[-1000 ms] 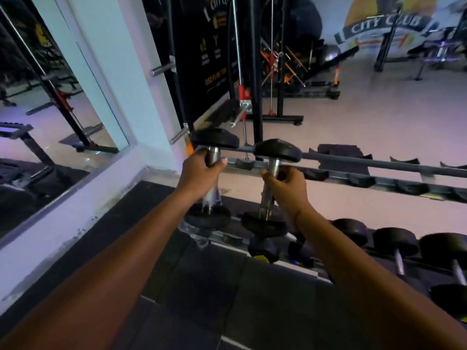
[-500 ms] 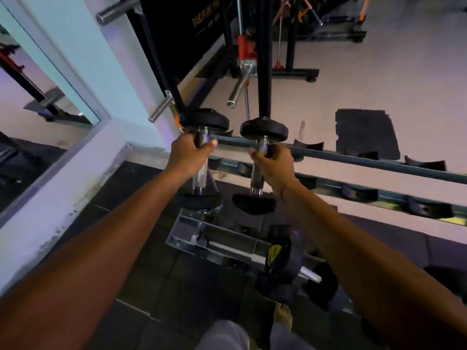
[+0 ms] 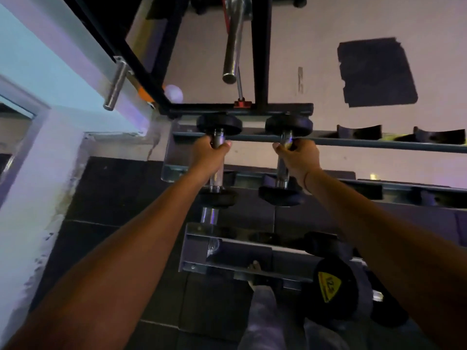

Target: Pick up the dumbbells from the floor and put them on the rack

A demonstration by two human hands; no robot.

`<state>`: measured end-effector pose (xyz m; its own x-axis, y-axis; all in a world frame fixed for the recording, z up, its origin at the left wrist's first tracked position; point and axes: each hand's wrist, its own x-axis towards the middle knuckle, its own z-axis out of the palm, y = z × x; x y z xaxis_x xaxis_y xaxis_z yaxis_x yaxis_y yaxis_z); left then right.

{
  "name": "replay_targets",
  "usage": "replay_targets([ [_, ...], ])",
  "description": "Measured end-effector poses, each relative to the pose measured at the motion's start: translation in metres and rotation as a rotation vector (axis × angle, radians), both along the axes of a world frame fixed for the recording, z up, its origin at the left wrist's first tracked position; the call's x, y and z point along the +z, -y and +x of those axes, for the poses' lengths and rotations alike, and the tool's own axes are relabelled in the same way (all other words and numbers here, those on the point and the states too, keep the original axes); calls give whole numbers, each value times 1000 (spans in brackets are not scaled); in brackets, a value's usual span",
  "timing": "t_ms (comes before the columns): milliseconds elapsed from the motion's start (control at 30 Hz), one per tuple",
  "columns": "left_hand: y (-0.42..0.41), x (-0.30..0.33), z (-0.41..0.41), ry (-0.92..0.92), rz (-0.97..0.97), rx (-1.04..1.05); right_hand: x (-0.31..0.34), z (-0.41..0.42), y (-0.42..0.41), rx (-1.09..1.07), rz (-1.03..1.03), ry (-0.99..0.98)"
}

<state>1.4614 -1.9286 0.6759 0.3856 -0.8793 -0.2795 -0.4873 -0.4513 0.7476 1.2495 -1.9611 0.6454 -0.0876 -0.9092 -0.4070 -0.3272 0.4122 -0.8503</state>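
Two small black dumbbells with chrome handles lie across the top tier of the grey metal rack (image 3: 379,144), at its left end. My left hand (image 3: 211,156) is closed around the handle of the left dumbbell (image 3: 219,124). My right hand (image 3: 297,157) grips the handle of the right dumbbell (image 3: 288,125). Each dumbbell's far head sits beyond the rear rail and its near head by the front rail; whether they rest fully on the rails I cannot tell.
A black 12.5 dumbbell (image 3: 328,286) lies on a lower tier at the right. Empty black cradles (image 3: 358,132) line the top tier to the right. A black machine frame (image 3: 260,51) with a chrome bar stands behind the rack. A white wall (image 3: 32,173) runs on the left.
The view has tilted down and come closer to the rack. Both hands have moved the dumbbells down and forward onto the top tier's left end, and spread them a little apart.
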Motion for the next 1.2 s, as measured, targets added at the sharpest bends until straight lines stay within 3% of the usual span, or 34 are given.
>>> replay_targets([
  [267,75,-71,43,-41,154,20,-47,26,58,-60,92,-157],
  [433,94,-98,41,76,208,-62,-66,14,67,-62,111,-192],
  [833,96,-97,39,152,255,-72,-68,20,66,-130,130,-211],
  [967,85,-86,40,209,288,-98,-61,16,63,-40,122,-281],
  [1100,62,-62,30,507,131,-107,-44,5,51,44,64,-309],
  [1200,52,-40,-3,601,-79,-178,-23,-21,31,101,-4,-371],
])
